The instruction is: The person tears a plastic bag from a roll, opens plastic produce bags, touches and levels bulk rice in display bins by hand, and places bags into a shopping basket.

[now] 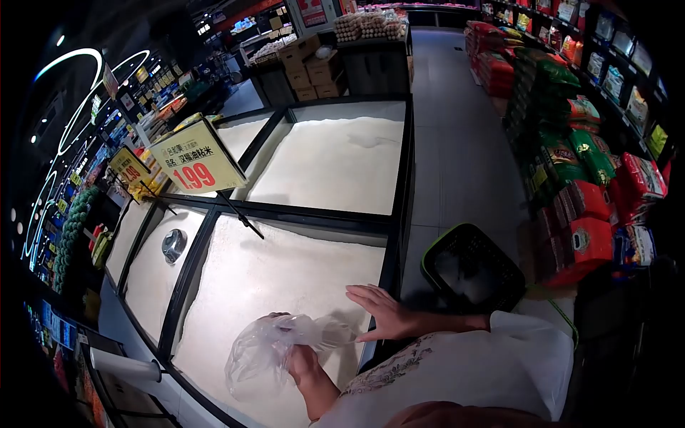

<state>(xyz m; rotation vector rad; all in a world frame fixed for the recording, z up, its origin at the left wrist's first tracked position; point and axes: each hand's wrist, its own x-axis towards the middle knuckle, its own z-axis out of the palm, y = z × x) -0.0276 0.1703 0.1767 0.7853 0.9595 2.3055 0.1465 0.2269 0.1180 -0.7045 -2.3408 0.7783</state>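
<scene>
The head view shows a thin, clear plastic bag (260, 349) being handled, bunched in the left hand (303, 362), above white grain (285, 267) by the right edge of the black-framed bin (307, 213). The right hand (382, 316) is released, fingers spread, beside the bag's trailing end; whether they touch is unclear. The bag's mouth cannot be made out; handling it further seems to call for a light pinch on the loose film while the left grasp steadies it.
</scene>
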